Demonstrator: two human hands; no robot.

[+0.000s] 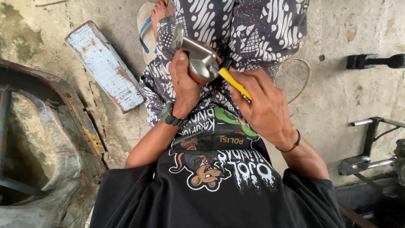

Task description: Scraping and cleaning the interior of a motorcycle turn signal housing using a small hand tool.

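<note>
Rough, stained concrete floor (337, 97) fills the background, seen from above over the lap of a seated person in patterned trousers (253, 29) and a black printed shirt (211, 169).

Left hand (183, 82): its fingers are wrapped tightly around a metal part (198, 59), held above the lap at the centre of the view. The part is dull silver; a short tubular neck with a flat end points up and to the left, and it widens into a rounded, polished body whose lower rim shows a brownish-orange tint. A dark wristwatch (170, 116) sits on this wrist.

Right hand (263, 105): its fingers are closed on a yellow-handled tool (236, 83), whose tip meets the rounded body of the metal part. The working end is hidden at the point of contact. A thin black band (293, 145) circles this wrist.

Surroundings: a rusted slab with flaking pale-blue paint (105, 65) lies on the floor to the left, near a sandalled foot (152, 21). A corroded curved metal frame (55, 139) occupies the left edge. A loop of pale cord (306, 74) lies to the right of the lap. Dark and chromed machine parts (367, 143) stand at the right edge.
</note>
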